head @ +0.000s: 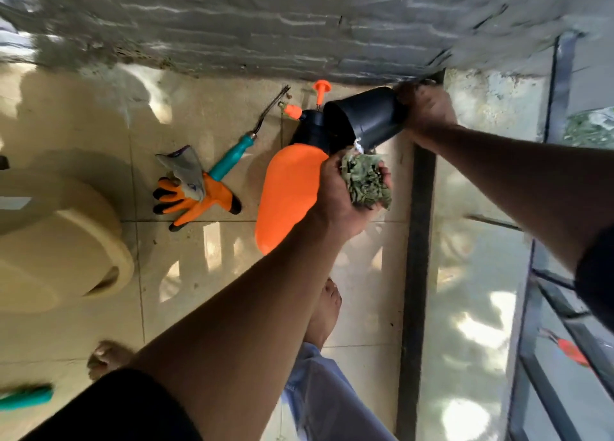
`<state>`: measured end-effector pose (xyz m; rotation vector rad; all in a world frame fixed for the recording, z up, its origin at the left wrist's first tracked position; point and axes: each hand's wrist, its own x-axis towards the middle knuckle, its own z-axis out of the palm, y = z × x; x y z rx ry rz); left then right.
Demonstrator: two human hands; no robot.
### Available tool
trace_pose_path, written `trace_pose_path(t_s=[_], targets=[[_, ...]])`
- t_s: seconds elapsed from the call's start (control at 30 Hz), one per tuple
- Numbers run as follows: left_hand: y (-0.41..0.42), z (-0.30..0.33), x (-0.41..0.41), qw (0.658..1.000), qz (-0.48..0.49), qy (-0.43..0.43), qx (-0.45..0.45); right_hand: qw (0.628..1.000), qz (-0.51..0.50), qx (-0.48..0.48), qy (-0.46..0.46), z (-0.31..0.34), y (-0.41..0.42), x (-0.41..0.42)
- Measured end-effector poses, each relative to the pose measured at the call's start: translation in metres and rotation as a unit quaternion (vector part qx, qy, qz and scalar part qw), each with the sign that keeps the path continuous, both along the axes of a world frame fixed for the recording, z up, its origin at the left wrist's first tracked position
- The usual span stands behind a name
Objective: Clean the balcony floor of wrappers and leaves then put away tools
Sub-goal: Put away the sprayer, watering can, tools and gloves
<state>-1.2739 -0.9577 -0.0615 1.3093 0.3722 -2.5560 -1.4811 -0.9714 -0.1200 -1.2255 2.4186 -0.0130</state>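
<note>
- Sprayer: lies on floor tiles, behind left hand.
- Pot: tilted, base gripped by right hand.
- Left hand: cupped, fingers curled round leaves just below pot mouth.
- Gloves: on floor, left of sprayer.

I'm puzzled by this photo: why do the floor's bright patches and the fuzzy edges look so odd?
Head view: sunlight glares in patches on the glossy floor tiles; railing-like shadows cross them; the wall and the teal tool at the lower left smear with motion blur; the wide lens bends the edges.
</note>
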Motion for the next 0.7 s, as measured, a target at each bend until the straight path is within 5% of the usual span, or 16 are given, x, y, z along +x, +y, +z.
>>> trace_pose_path(t_s=[0.13, 0.37, 0.7], targets=[[-0.011, -0.002, -0.007, 1.000, -0.006, 0.003, -0.016, 0.999, -0.015, -0.001, -0.041, -0.006, -0.010, -0.005], [-0.013, -0.016, -0.007, 1.000, 0.000, -0.004, -0.004, 0.995, 0.050, 0.034, 0.080, -0.024, -0.011, 0.001], [-0.006, -0.019, -0.007, 1.000, 0.019, 0.010, 0.017, 0.995, 0.010, 0.044, 0.085, -0.015, -0.012, 0.008]])
